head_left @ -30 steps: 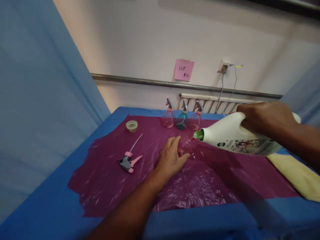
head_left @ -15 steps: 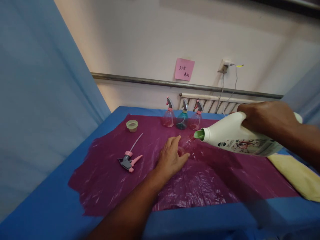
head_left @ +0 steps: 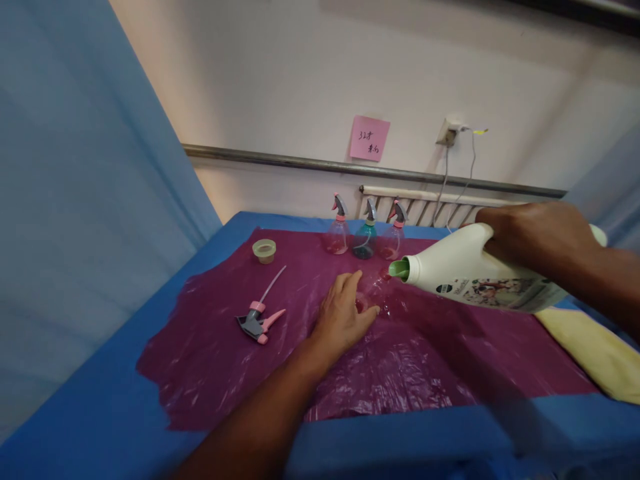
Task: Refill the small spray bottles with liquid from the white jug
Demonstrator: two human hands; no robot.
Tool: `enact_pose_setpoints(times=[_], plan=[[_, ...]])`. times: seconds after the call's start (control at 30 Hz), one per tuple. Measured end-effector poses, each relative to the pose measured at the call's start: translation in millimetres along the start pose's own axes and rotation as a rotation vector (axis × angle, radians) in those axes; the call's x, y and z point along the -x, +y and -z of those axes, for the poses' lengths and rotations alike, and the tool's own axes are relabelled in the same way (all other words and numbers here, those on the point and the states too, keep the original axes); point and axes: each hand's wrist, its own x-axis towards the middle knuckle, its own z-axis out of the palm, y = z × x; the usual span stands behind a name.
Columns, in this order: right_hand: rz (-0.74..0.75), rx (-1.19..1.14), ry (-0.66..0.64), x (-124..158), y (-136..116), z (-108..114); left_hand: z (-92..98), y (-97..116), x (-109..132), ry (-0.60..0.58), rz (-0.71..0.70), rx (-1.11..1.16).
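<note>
Lying across a blue tablecloth (head_left: 100, 367), a maroon plastic sheet (head_left: 210, 373) is backed by a pale wall (head_left: 270, 80), where one pink note (head_left: 370, 139) is stuck above a metal rail (head_left: 280, 160). Three upright spray bottles (head_left: 338, 239), one loose spray head (head_left: 254, 324) and one round cup (head_left: 264, 251) are set on the sheet. Before the three, one clear bottle (head_left: 383, 291) is half encircled by the left hand (head_left: 343, 310), fingers wide; whether it is gripped cannot be told. One cream jug (head_left: 450, 267) is held tilted by the right hand (head_left: 540, 233), fingers closed on its handle, mouth at the clear bottle's neck.
</note>
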Motion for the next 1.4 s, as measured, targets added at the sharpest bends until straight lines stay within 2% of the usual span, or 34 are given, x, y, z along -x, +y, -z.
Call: enact_pose_setpoints(times=[1.4], plan=[[0.003, -0.037, 0.015, -0.9, 2.6, -1.6, -4.0, -4.5, -0.6, 0.010, -0.010, 0.003]])
